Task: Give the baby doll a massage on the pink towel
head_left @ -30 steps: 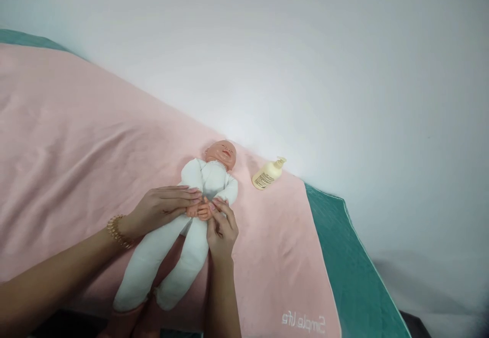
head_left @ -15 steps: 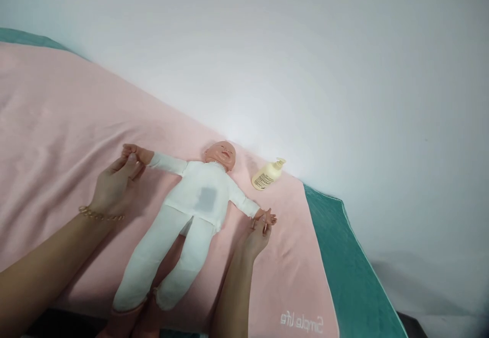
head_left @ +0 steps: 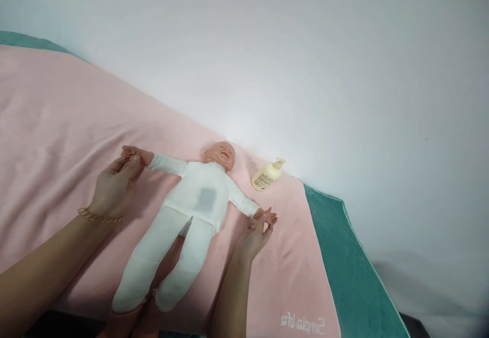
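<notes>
- On the pink blanket point(head_left: 95, 106), I see the doll point(head_left: 195, 181) face-up.
- My left hand point(head_left: 113, 186) pinches one wrist point(head_left: 146, 158) between its fingers.
- My right hand point(head_left: 252, 240) pinches the other wrist point(head_left: 260, 213).

Indoor room, home or training space (cannot tell which), pale wall point(head_left: 305, 73), pink blanket point(head_left: 57, 124) over green cover point(head_left: 355, 266), baby doll point(head_left: 196, 188), pump bottle point(head_left: 265, 176)

The left hand point(head_left: 116, 182) and right hand point(head_left: 254, 237) are holding a doll's point(head_left: 198, 185) arms outspread. A bottle point(head_left: 267, 174) is sitting near the pink blanket's point(head_left: 284, 256) far right corner.
</notes>
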